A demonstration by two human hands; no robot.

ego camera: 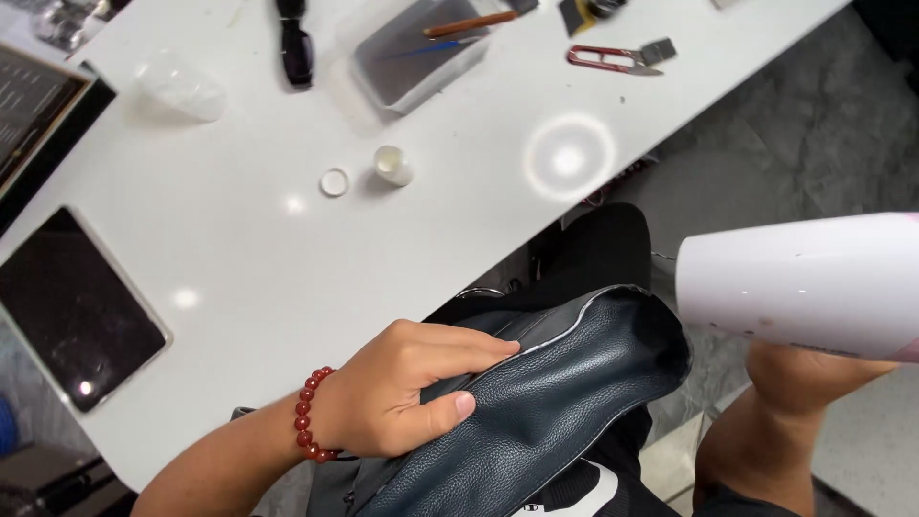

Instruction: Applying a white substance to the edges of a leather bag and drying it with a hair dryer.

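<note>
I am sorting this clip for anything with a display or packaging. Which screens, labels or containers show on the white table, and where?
Tablet: flat near the table's left edge, dark rectangle, screen off.
Framed dark panel: far left corner, partly cut off, faint pale lines.
Clear plastic tray: top centre, rectangular, holding brushes.
Small white jar: table middle, open, its round lid beside it.

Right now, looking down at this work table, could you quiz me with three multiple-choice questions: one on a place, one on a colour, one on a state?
1. Where do the red-handled snips lie?
A. on the white table
B. on the floor
C. on the tablet

2. What colour is the bracelet?
A. green
B. red
C. white

3. How is the small white bottle?
A. capped
B. open, cap beside it
C. crushed

Answers: A, they rest near the far edge; B, red beads circle the left wrist; C is wrong, B: the cap lies apart.
</note>
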